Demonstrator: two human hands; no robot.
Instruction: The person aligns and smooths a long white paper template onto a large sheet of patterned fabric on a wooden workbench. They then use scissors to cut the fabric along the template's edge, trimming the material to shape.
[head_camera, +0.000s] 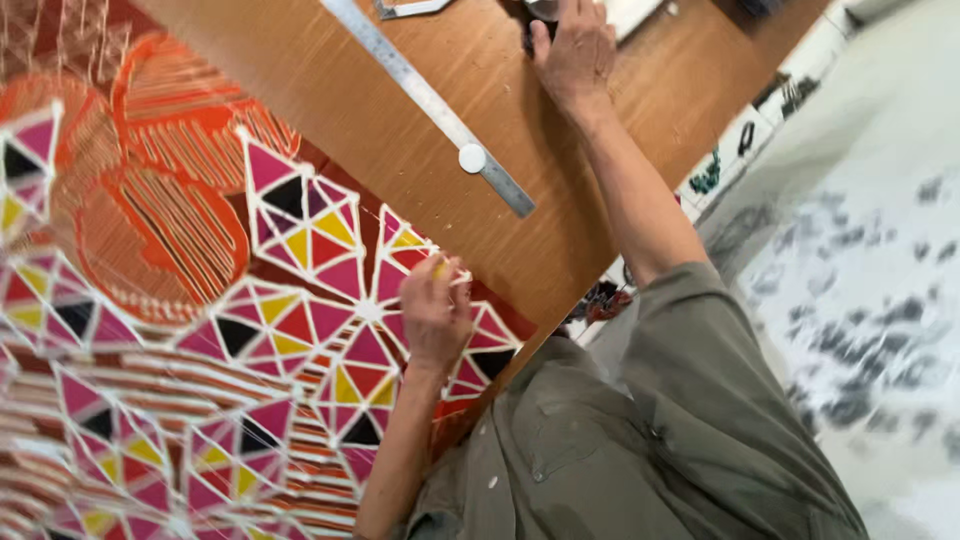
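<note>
Bright, even daylight; no harsh glare. Soft sheen on long steel ruler and on brown wooden counter. Faint shadow under forearms. Frame tilted, slight motion blur throughout. Mottled grey-white floor at right soft, out of focus. Colourful triangle-patterned artwork reasonably sharp; left edge smeared.

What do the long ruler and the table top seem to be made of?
The ruler looks like metal, probably steel or aluminium: thin, silver-grey, with a dull sheen. The table top looks like wood or wood veneer: warm brown, fine straight grain, smooth satin finish.
</note>
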